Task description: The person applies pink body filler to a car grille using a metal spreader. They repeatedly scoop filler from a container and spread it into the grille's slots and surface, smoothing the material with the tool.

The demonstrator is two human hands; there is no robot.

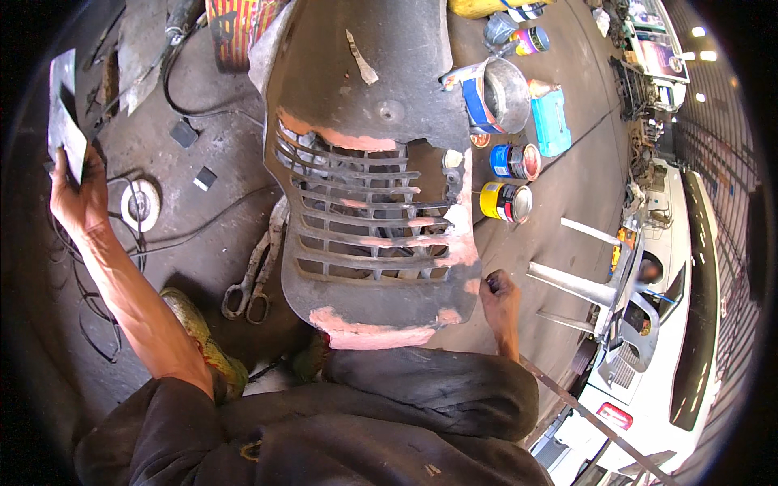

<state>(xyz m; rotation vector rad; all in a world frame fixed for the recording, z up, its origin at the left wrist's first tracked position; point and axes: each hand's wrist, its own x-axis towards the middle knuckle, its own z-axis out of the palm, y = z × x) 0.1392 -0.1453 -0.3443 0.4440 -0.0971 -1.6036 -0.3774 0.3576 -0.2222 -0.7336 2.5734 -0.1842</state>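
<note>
My left hand (83, 194), raised at the far left, pinches a thin, bent light-grey sheet (68, 121) between thumb and fingers. In front of me lies a dark plastic car bumper (356, 89) with a slatted grille (365, 215) and pink filler patches (373, 334) along its edges. My right hand (502, 308) is curled closed beside the bumper's near right edge. Something small and dark shows at its fingers, too unclear to name. Part of the grille's upper right is broken away.
Right of the bumper stand an open tin (504, 95), a blue can (515, 162), a yellow-black can (505, 202) and a turquoise box (550, 121). Large scissors (258, 271), a white ring (141, 205) and cables lie left. A white plastic chair (571, 283) stands right, near a white vehicle (656, 381).
</note>
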